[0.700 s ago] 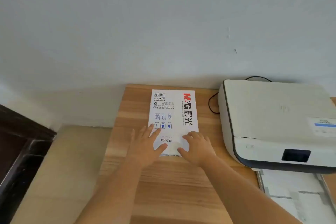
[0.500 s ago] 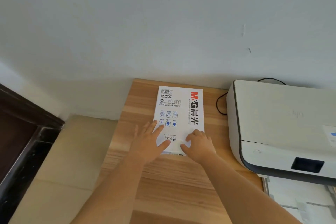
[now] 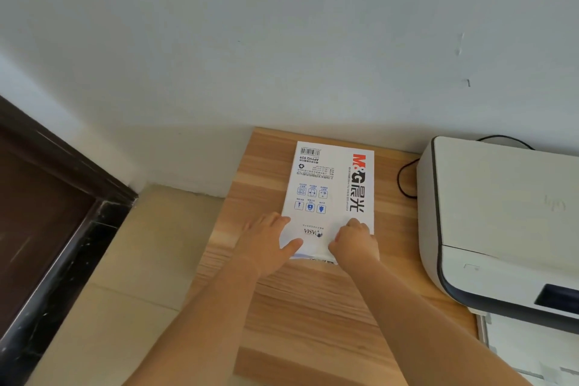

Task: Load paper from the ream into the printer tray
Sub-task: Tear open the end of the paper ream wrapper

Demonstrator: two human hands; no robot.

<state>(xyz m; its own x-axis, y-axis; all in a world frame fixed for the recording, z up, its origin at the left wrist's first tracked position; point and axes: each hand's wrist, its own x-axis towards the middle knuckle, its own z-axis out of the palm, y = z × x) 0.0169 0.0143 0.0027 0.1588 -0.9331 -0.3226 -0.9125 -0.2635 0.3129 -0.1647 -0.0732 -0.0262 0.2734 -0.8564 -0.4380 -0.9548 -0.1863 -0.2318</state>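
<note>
Wood-grain desk (image 3: 313, 307) carries a white wrapped ream (image 3: 332, 188) lying flat near the wall, printed with a red and black logo and a barcode. Left hand (image 3: 266, 244) lies spread flat on the ream's near left corner; right hand (image 3: 354, 241) is curled on the near right edge, gripping the wrapper. Just right stands a smooth white printer (image 3: 501, 222), its black cable (image 3: 404, 178) looping behind, its tray (image 3: 532, 351) pulled out below.
</note>
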